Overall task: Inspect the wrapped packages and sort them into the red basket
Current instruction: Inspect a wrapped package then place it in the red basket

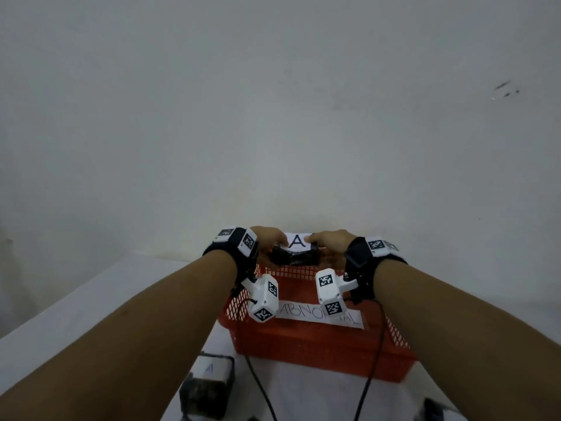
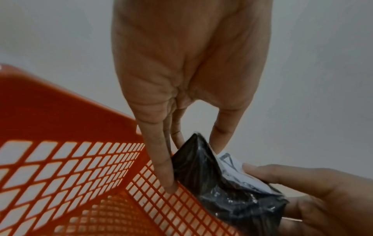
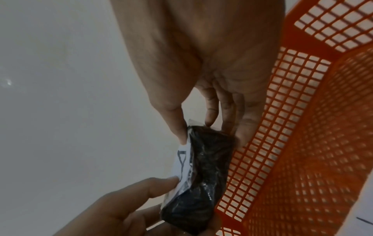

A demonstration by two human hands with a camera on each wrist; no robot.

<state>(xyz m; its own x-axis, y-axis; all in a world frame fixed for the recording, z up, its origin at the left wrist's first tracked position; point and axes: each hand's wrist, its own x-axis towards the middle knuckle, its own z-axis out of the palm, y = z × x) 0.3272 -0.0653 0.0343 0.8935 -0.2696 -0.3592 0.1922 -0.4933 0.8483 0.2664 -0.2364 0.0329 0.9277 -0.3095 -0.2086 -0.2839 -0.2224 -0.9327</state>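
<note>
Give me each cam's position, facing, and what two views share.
Head: on the head, facing forward and down; both forearms, left hand and right hand hold the black package over the red basket.
Left wrist: looks along the left palm at its fingers.
Right wrist: looks along the right palm at its fingers.
Shared: both wrist views show package, basket mesh and the opposite hand.

Package (image 1: 296,256) between both hands above basket (image 1: 318,344) far rim; second package (image 1: 209,387) before basket, left.
</note>
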